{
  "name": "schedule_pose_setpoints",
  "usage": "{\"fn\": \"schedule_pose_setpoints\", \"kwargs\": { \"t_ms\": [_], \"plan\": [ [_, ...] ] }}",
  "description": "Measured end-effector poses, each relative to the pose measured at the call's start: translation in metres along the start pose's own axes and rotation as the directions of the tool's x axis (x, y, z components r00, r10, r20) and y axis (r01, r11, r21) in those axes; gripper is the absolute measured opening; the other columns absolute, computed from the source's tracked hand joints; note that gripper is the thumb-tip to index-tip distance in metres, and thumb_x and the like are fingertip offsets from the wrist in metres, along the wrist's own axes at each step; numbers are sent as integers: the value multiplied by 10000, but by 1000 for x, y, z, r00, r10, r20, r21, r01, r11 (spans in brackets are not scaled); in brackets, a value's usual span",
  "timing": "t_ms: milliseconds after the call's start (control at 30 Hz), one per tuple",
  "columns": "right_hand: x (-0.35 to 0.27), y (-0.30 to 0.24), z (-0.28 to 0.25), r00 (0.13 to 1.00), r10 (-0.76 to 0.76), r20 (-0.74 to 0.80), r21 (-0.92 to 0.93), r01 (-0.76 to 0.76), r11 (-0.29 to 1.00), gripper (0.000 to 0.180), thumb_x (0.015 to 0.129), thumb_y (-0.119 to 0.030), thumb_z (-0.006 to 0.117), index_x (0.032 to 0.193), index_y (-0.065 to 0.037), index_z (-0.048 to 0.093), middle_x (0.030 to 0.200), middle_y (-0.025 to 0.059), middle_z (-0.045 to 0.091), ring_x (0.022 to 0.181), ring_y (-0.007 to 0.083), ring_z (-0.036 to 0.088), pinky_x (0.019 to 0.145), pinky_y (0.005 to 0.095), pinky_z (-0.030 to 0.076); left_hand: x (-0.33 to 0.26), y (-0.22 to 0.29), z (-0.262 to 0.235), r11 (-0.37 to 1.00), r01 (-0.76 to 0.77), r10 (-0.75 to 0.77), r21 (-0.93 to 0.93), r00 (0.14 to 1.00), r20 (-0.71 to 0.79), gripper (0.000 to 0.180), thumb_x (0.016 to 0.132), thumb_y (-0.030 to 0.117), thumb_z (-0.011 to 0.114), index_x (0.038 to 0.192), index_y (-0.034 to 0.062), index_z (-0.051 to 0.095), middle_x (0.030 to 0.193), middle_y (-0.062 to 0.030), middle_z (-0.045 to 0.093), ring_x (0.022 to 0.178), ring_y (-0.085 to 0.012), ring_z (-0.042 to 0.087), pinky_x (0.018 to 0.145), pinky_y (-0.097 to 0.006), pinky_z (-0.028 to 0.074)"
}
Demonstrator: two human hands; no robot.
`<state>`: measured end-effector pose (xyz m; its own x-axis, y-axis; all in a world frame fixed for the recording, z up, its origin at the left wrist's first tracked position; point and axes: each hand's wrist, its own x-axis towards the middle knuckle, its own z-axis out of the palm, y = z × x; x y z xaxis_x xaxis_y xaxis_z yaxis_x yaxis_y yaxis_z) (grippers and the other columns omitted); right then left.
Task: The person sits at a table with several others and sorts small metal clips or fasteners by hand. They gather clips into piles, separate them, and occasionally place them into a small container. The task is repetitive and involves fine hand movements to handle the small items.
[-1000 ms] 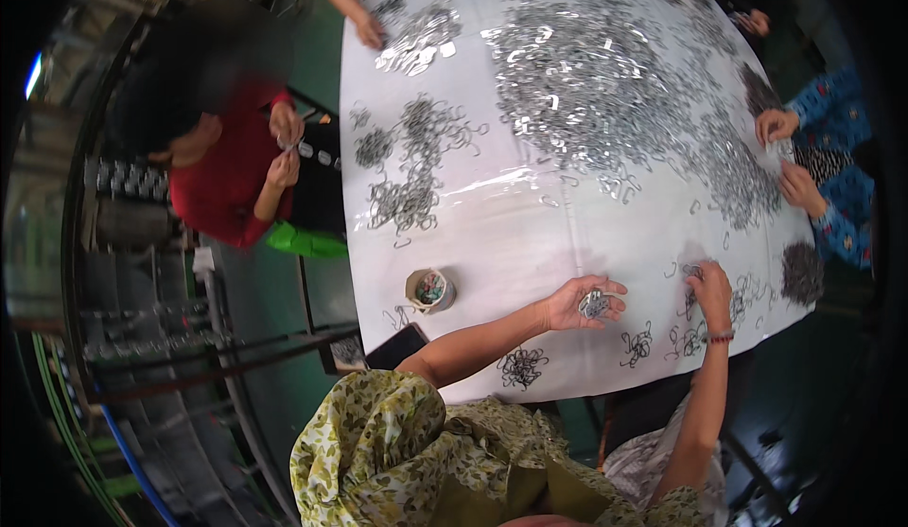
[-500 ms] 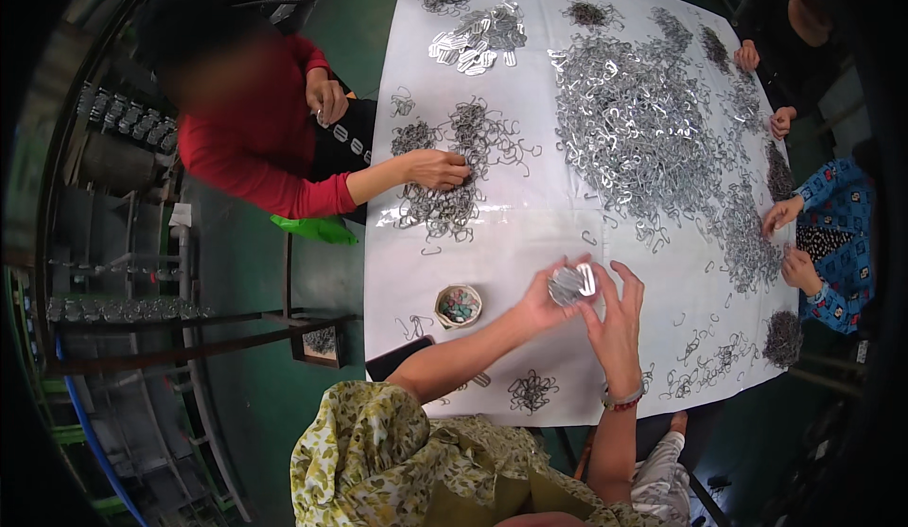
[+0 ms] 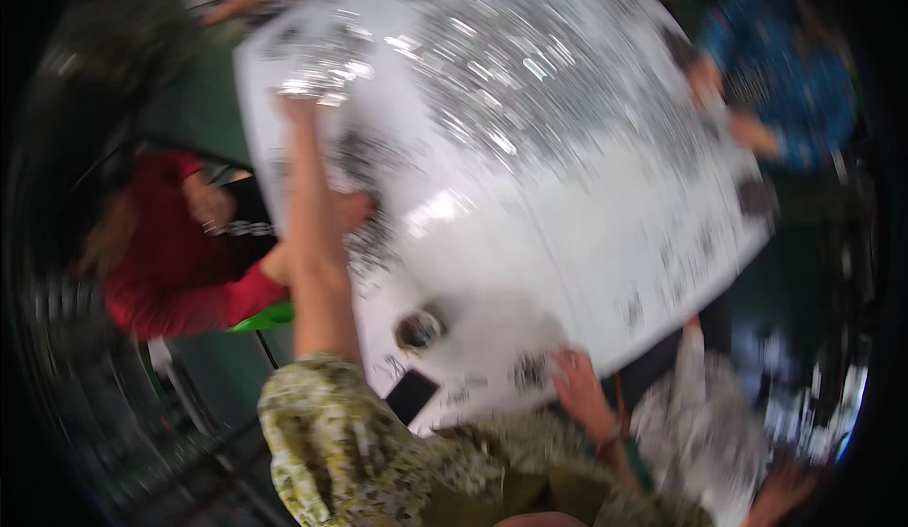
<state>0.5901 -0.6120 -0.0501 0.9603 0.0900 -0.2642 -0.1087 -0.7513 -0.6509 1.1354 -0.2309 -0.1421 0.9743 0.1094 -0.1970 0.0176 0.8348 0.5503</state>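
Observation:
My left arm stretches far across the table, and my left hand is at the near edge of a shiny pile of flat metal buckles. Motion smears its fingers, so whether it holds anything cannot be told. Low at the table's front edge is my right hand, fingers loosely apart, with nothing visible in it. It lies just right of a small dark heap of wire hooks.
A small tub and a black phone lie near the front left. A large heap of metal hooks covers the far middle. A red-sleeved person's hand works at dark hooks beside my left forearm. Another person in blue sits at right.
My hands have parted from the round stack of metal pieces they held. The left reached far forward to the buckle pile; the right dropped toward the table edge. The view has swung and blurred.

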Motion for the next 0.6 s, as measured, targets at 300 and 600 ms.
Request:
{"fn": "schedule_pose_setpoints", "kwargs": {
  "t_ms": [300, 600],
  "plan": [
    [-20, 0, -36, 990, 4, -144, 119, 14, 993, 389, 849, -11, 602, 1233, -64, 561, 1148, 124, 515, 1068, 313, 513, 909, 406, 455, -68, 2, 62, 543, -344, 188, 766, 939, 288, 552, 1007, 388, 392, 1320, -64, 442, 1208, -190, 552, 1074, -275, 587, 933, -390, 462],
    [-63, 42, -39, 936, -42, -350, 161, 104, 981, 331, 841, -4, 593, 1170, -40, 598, 1055, 114, 550, 1035, 285, 533, 925, 408, 433, -298, -261, 139, -231, -891, -539, 391, 452, 711, 554, 983, 308, 485, 1471, 102, 323, 1532, -154, 259, 1422, -364, 195, 1145, -499, 166]
  ]
}}
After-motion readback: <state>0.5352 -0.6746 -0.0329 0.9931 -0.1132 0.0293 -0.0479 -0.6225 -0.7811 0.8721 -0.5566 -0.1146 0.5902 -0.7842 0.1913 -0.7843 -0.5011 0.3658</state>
